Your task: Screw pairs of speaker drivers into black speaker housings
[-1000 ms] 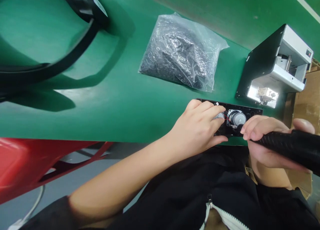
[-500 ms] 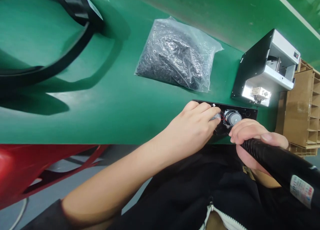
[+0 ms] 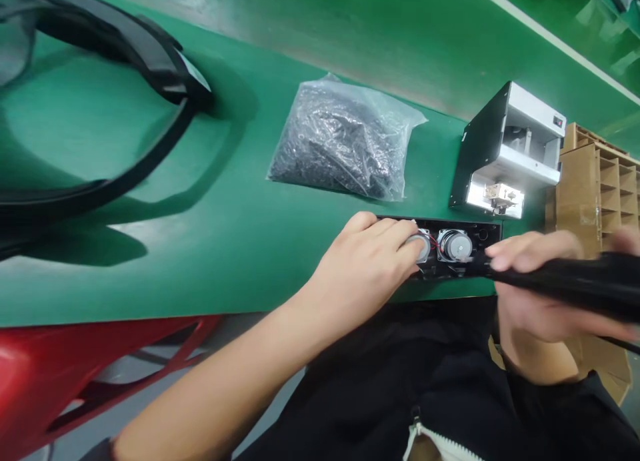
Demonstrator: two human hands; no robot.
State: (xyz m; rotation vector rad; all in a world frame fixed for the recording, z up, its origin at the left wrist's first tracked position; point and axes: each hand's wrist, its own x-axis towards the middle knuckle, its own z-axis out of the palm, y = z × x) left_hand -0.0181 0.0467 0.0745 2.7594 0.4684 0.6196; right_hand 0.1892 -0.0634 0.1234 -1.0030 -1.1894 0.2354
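Black tool in your right hand, its narrow end near the right-hand speaker driver.
Nearest you, your right hand (image 3: 530, 307) is closed around the black tool (image 3: 570, 281), blurred; it points left, roughly along the long axis of the black panel (image 3: 474, 226), which lies left to right before you. The narrow end is just right of the right-hand speaker driver (image 3: 457, 246); whether it touches the panel, I can't tell. Your left hand (image 3: 357, 264) lies over the panel's left end, fingers bent at the left-hand speaker driver (image 3: 423, 249); how far it's open, or whether it grips, I can't tell. Farther off, the plastic bag (image 3: 345, 141) and silver-and-black machine (image 3: 530, 162) sit on the green table (image 3: 225, 247).
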